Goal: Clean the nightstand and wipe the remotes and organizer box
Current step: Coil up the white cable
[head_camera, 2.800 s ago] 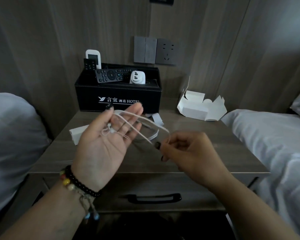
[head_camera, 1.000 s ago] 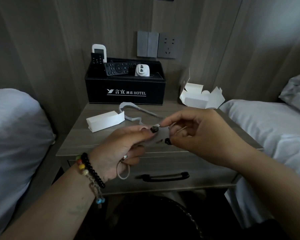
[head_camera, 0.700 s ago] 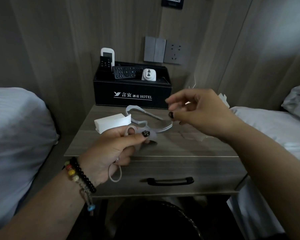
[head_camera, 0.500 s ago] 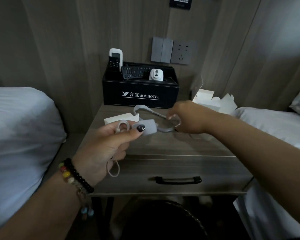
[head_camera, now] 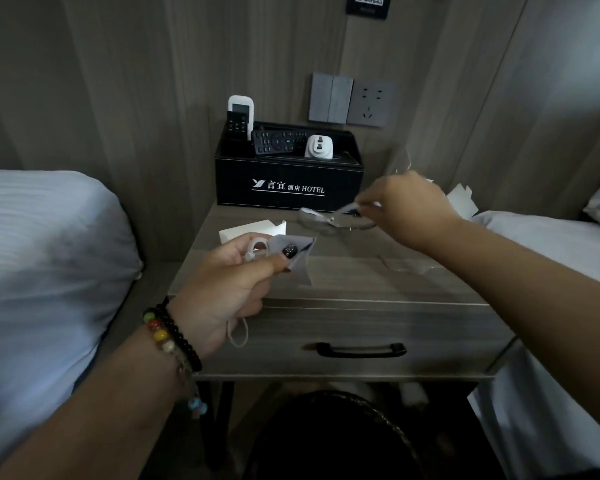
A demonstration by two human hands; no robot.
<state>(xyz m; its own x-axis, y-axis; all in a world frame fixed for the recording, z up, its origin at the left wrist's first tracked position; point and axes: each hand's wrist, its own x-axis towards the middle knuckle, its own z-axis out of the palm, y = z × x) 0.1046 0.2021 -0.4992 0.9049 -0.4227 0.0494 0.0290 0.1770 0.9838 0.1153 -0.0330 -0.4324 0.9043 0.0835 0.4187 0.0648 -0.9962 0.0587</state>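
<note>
Holding a coiled white cable [head_camera: 255, 249] and a small grey paper piece [head_camera: 297, 252], your left hand [head_camera: 227, 289] has its fingers curled tight around both, above the front part of the tabletop [head_camera: 361, 275]. Your right hand [head_camera: 407, 207] pinches a grey strip [head_camera: 321, 220] which lies just beyond your left hand. Behind both hands stands one black organizer box [head_camera: 288, 183] at the wall. It carries three remotes: one white remote [head_camera: 241, 110], one small black remote [head_camera: 236, 126], one long black remote [head_camera: 279, 142], and also one white plug adapter [head_camera: 319, 147]. One white carton [head_camera: 248, 230] lies just behind your left hand. Torn white packaging [head_camera: 461, 199] is partly hidden behind your right hand. One clear wrapper [head_camera: 400, 265] lies under your right forearm.
</note>
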